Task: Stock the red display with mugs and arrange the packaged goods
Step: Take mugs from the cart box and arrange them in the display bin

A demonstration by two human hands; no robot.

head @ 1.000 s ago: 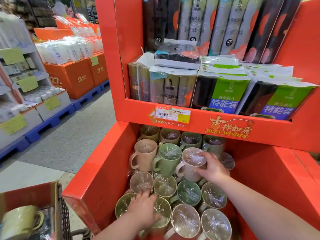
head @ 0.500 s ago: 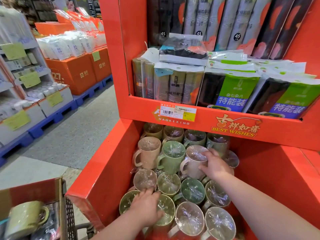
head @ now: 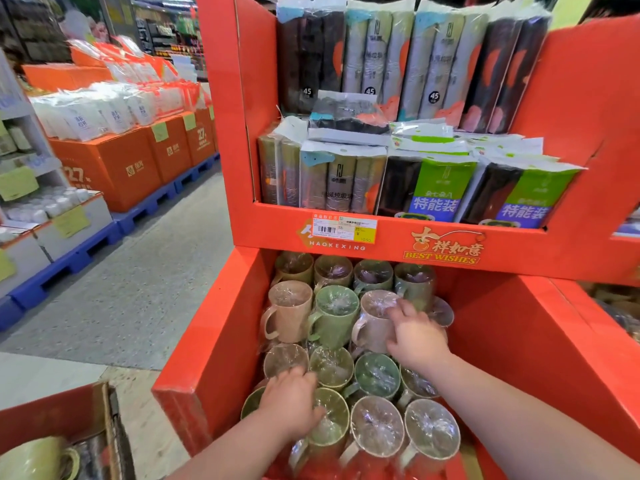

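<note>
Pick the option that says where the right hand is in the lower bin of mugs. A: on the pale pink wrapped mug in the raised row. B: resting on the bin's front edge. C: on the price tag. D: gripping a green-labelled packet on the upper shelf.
A: the right hand is against the side and rim of the pale pink wrapped mug, beside the green mug.

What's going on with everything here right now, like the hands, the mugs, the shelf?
Left hand: palm down on a green mug's wrapped top in the lower bin.
Right hand: gripping a pinkish mug on the upper layer.
Mugs in the bin: upright, tops sealed in clear film, stacked in layers.
Upper shelf packages: standing in rows, one pack lying flat on top.
Price tag: stuck on the shelf front.
</note>
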